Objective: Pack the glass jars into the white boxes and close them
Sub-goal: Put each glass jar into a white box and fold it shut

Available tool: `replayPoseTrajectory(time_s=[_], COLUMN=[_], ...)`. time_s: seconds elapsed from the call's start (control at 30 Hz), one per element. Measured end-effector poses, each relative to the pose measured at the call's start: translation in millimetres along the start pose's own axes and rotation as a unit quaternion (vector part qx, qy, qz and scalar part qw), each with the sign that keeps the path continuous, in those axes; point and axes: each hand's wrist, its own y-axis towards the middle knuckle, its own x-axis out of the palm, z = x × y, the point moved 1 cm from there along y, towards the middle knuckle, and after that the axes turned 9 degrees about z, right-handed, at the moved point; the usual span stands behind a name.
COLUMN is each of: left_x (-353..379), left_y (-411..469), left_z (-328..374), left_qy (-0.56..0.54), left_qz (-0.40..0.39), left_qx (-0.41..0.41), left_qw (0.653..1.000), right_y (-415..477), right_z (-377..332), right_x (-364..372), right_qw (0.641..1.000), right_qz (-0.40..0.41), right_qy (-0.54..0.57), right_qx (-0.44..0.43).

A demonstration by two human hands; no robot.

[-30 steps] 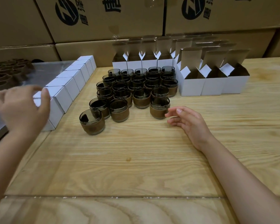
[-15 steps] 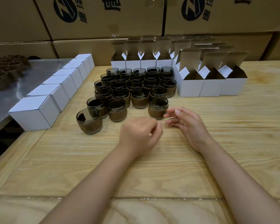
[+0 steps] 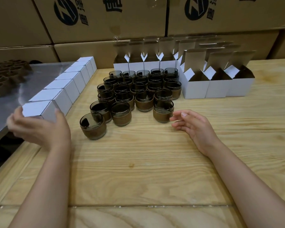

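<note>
Wooden tabletop [image 3: 155, 162]: open white boxes [image 3: 215, 88] at the back, closed white boxes [image 3: 69, 83] lined up left, glass jars [image 3: 138, 89] clustered between. My left hand [image 3: 39, 129] clasps the nearest closed box [image 3: 38, 109], thumb and fingers round it; my right hand [image 3: 192, 124] rests spread and loose beside the front jar [image 3: 163, 111].

**Bare hands and forearms**

Both arms are uncovered for all of their visible length. The left forearm [image 3: 46, 186] and right forearm [image 3: 247, 183] are bare skin from the wrist to the lower edge of the view, smooth and slender, narrowing at the wrists. The left hand [image 3: 39, 129] is bare, and its fingers [image 3: 17, 112] are smeared by blur, so nails and knuckles cannot be made out. The right hand [image 3: 194, 127] is sharper, with a short, trimmed fingernail [image 3: 184, 114] catching a pale sheen.
</note>
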Motion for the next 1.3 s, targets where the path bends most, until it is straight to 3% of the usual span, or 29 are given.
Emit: replayPoseTrajectory(time_s=[0.27, 0.4, 0.53, 0.6, 0.63, 0.7, 0.77, 0.83, 0.93, 1.07, 1.17, 1.3], left_x=[4, 10, 22, 22, 19, 8, -2, -6, -6, -2, 1, 4], left_y=[-1, 4, 15, 13, 7, -16, -42, -67, -98, -116, -117, -114], left_z=[-4, -9, -22, -10, 2, 30, 50, 66, 80, 85, 81, 77], left_qy=[0.000, 0.019, 0.004, 0.019, -0.003, -0.123, -0.225, -0.278, -0.286, -0.258, -0.250, -0.248], left_qz=[0.035, 0.013, -0.037, -0.035, -0.023, 0.020, 0.049, 0.009, -0.115, -0.202, -0.223, -0.240], left_qx=[-0.025, -0.031, -0.071, -0.085, -0.054, 0.114, 0.278, 0.376, 0.479, 0.525, 0.522, 0.500], left_qw=[0.999, 0.999, 0.997, 0.996, 0.998, 0.986, 0.932, 0.884, 0.822, 0.786, 0.784, 0.794], right_y=[-3, -3, 14, 33, 45, 71, 92, 106, 118, 122, 120, 116], right_z=[-1, -4, -15, -24, -28, -37, -43, -45, -45, -48, -49, -54], right_x=[1, 1, -6, -14, -19, -27, -32, -36, -36, -27, -23, -21], right_qw=[1.000, 1.000, 0.981, 0.952, 0.936, 0.906, 0.878, 0.859, 0.833, 0.762, 0.716, 0.688], right_qz=[0.005, 0.016, 0.176, 0.258, 0.276, 0.261, 0.200, 0.146, 0.122, 0.165, 0.171, 0.181], right_qy=[-0.011, -0.010, -0.044, -0.132, -0.191, -0.314, -0.424, -0.481, -0.533, -0.618, -0.673, -0.698], right_qx=[0.000, -0.003, -0.064, -0.096, -0.106, -0.108, -0.101, -0.099, -0.088, -0.097, -0.069, -0.082])
